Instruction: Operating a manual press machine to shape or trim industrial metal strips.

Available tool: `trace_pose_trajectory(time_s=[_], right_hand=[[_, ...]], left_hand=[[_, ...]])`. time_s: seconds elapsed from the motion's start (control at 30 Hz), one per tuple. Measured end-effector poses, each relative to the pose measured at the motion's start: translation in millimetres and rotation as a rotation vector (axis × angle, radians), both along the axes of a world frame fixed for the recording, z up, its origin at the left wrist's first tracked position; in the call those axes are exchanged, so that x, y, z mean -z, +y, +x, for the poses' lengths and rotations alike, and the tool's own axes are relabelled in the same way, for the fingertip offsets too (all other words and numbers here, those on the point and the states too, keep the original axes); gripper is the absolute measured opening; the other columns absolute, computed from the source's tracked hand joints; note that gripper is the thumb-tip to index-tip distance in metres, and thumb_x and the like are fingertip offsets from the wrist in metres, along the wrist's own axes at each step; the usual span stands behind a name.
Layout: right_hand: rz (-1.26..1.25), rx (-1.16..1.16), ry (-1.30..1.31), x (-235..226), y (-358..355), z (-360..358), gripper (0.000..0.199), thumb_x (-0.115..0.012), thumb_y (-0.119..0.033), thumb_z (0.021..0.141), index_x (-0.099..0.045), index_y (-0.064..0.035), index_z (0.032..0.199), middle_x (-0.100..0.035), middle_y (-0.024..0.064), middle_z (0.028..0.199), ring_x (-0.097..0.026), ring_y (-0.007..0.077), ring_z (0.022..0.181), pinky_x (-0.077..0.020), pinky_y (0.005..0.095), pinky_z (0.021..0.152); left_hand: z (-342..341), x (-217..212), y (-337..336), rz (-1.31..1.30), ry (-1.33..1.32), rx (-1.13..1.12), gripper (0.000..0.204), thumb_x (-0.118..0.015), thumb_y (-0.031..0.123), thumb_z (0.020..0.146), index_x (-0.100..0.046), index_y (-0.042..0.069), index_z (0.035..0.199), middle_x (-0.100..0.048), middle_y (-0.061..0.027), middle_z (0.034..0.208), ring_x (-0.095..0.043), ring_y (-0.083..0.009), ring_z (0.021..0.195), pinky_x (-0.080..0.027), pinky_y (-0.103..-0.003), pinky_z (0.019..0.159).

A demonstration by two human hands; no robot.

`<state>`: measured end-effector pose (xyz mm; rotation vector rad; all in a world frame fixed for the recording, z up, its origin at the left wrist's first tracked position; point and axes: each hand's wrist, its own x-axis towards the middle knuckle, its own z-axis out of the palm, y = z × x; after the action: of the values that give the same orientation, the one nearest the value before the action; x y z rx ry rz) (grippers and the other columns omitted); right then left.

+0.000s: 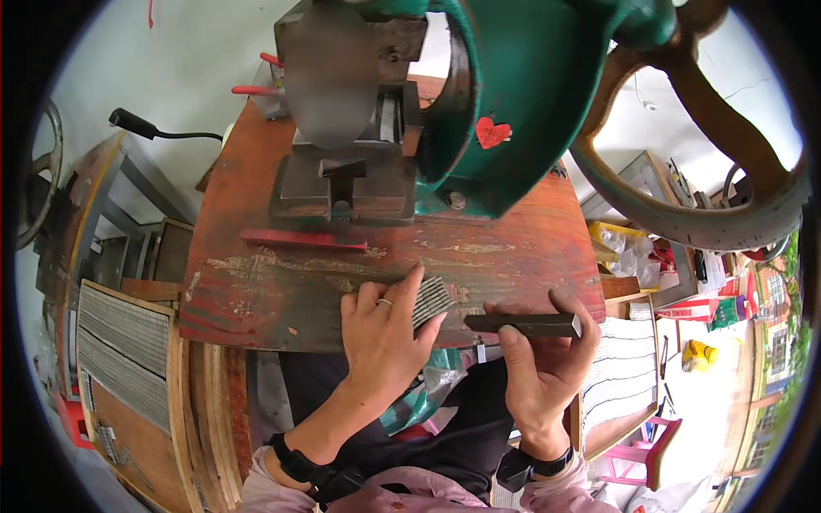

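A worn bench [282, 291] with flaking red paint fills the middle of the view, carrying a heavy green press [522, 94] with a large brown flywheel [684, 214] at its far right part; around it stand cluttered shelves and wooden trays.

The left hand [380, 333] lies at the bench's near edge, curled closed over a fanned stack of thin grey metal strips [432, 299], thumb and fingers pinching one end while the loose ends splay toward the right. A ring shows on one finger.

The right hand [543, 359], just past the near right corner of the bench, grips a dark flat bar [522, 324] between thumb and fingers, closed firmly round it; the bar runs level, its left end close to the strips' fanned tips.

Further out, a red flat bar [304, 240] lies across the bench near the middle, in front of the press's dark die block [342, 192]. Off the bench's left edge, a wooden tray [124, 342] holds rows of packed grey strips, and another tray [620, 368] of them sits past the right edge.

As a judgement: the strips are held at one end only and already spreading, so a loosened pinch could let them slide apart and drop off the near edge into the lap. Their thin edges look sharp enough to nick fingers if the stack shifts. The dark bar hangs clear of the bench, so a slackened grip would drop it straight down.
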<state>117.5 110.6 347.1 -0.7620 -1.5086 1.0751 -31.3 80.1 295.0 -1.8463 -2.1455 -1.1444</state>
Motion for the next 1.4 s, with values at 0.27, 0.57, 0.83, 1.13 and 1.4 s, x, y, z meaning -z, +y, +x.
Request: trace_pose_trajectory(time_s=[0.27,0.57,0.83,1.13,1.4], right_hand=[[0.177,0.052,-0.420,2.5,5.4,-20.1,0.029,-0.062,0.008,0.082,-0.054,0.0037,0.109,-0.068,0.0173,0.095,-0.068,0.0206,0.086,-0.0537,0.0275,0.071],[0.237,0.064,-0.401,11.7,10.1,-28.2,0.030,-0.065,0.005,0.082,-0.048,0.0064,0.107,-0.065,0.0199,0.099,-0.069,0.0269,0.087,-0.0550,0.0316,0.070],[0.281,0.033,-0.567,0.7,24.5,-43.5,0.030,-0.062,0.001,0.085,-0.045,0.0060,0.109,-0.067,0.0193,0.094,-0.070,0.0256,0.085,-0.0551,0.0311,0.066],[0.325,0.031,-0.590,0.3,26.0,-54.7,0.028,-0.065,-0.001,0.083,-0.050,0.0032,0.107,-0.066,0.0174,0.098,-0.068,0.0300,0.079,-0.0547,0.0336,0.063],[0.311,-0.012,-0.695,8.8,25.3,-46.0,0.030,-0.062,0.003,0.084,-0.043,0.0087,0.107,-0.067,0.0191,0.098,-0.070,0.0260,0.083,-0.0552,0.0309,0.066]], left_hand=[[-2.3,0.7,-1.4,0.037,-0.067,0.034,0.064,-0.078,0.024,0.066,-0.054,0.003,0.121,-0.065,-0.0092,0.088,-0.053,-0.0262,0.082,-0.036,-0.040,0.074],[-2.1,-1.1,-2.7,0.013,-0.092,0.027,0.061,-0.078,0.021,0.065,-0.054,0.001,0.118,-0.065,-0.0084,0.082,-0.054,-0.0259,0.082,-0.035,-0.040,0.075],[-3.1,0.4,-3.0,0.015,-0.133,0.046,0.061,-0.077,0.016,0.064,-0.050,-0.001,0.116,-0.064,-0.0082,0.096,-0.054,-0.0258,0.086,-0.035,-0.040,0.076],[-1.6,0.3,-1.6,0.073,-0.158,0.035,0.055,-0.077,0.013,0.064,-0.052,-0.004,0.110,-0.062,-0.0114,0.089,-0.055,-0.0265,0.084,-0.036,-0.040,0.074],[-2.1,0.3,-0.8,0.078,-0.136,0.037,0.056,-0.077,0.013,0.062,-0.051,-0.003,0.109,-0.062,-0.0104,0.092,-0.055,-0.0259,0.083,-0.036,-0.039,0.073]])
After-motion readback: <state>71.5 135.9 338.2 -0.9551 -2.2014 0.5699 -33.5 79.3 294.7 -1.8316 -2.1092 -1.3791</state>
